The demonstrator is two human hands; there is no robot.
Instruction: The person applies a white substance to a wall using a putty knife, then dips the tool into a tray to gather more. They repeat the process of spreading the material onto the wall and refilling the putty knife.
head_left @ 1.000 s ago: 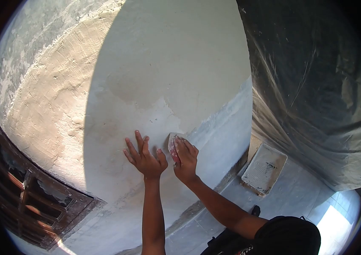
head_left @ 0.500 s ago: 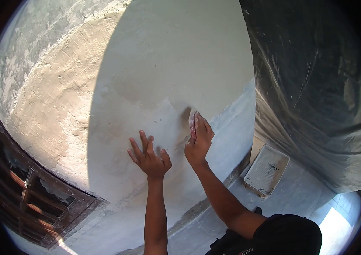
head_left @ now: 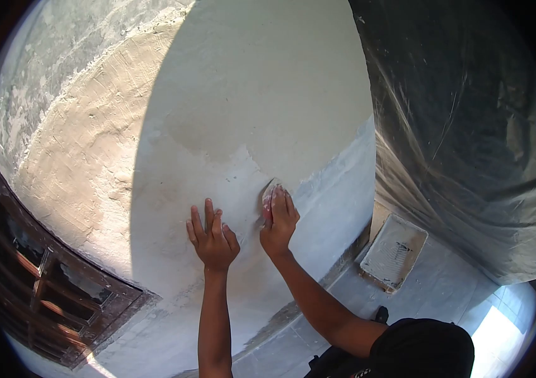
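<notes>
The right hand (head_left: 278, 222) presses a folded piece of sandpaper (head_left: 270, 191) flat against the plastered wall (head_left: 249, 101), fingers laid over it and pinning it to the surface. The sandpaper is a thin sheet, pale and dusty on its upper edge with a reddish face showing at its left side. Its long axis runs roughly up the wall, in line with the fingers, and its free end points up and slightly left, away from the wrist. Only that top edge and a strip beside the fingers show; the rest is hidden under the hand.

Just left of the sandpaper, the left hand (head_left: 212, 236) lies palm-down on the wall, fingers together and straight, pointing up, holding nothing.

The wall itself is matte and chalky. Around the sandpaper the skim coat is smooth and grey-white, with a darker patch above it whose edge curves down toward the sandpaper. Far left of the sandpaper, in sunlight, the plaster turns rough, ridged and sandy, with flaking grey near the top.

Right of the sandpaper hangs a dark, creased plastic sheet (head_left: 463, 126), glossy with streaks. Below that and to the sandpaper's lower right, a rectangular, ribbed paint tray (head_left: 394, 251) lies on the pale tiled floor (head_left: 444, 296). Lower left of the sandpaper sits a dark wooden window frame (head_left: 47, 296) with panes.
</notes>
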